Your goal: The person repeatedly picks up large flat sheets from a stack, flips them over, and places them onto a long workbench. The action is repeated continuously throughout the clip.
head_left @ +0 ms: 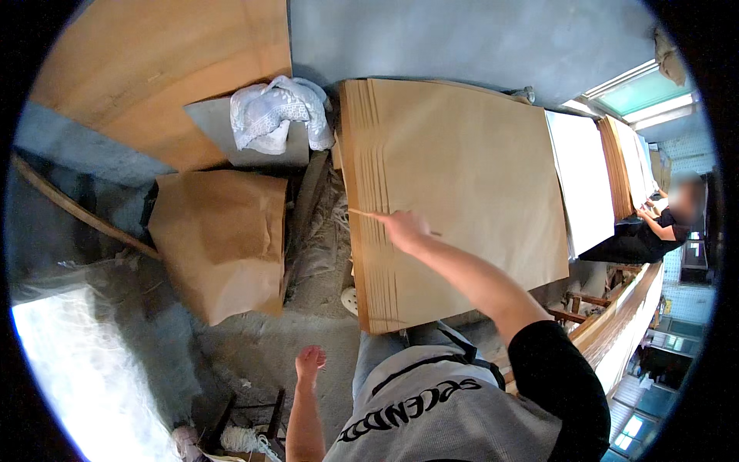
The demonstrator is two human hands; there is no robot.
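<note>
A large stack of brown paper sheets (477, 177) lies before me, its left edges fanned out in narrow steps. Over that stepped edge reaches my right hand (406, 229), closed around a thin wooden stick (365, 212). The stick's tip points left, at the outermost sheet edges; its other end shows beyond my wrist. Whether the tip touches the paper, I cannot tell. My left hand (310, 362) hangs low at my left side, apart from the stack, its fingers curled in with nothing visible in them.
Another brown paper pile (223, 239) sits to the left, near a crumpled white cloth (277, 112). White sheets (581, 181) adjoin the stack's right side. A co-worker (666, 227) handles sheets at far right. A curved wooden pole (81, 208) leans at far left; a coil of rope (246, 440) lies below.
</note>
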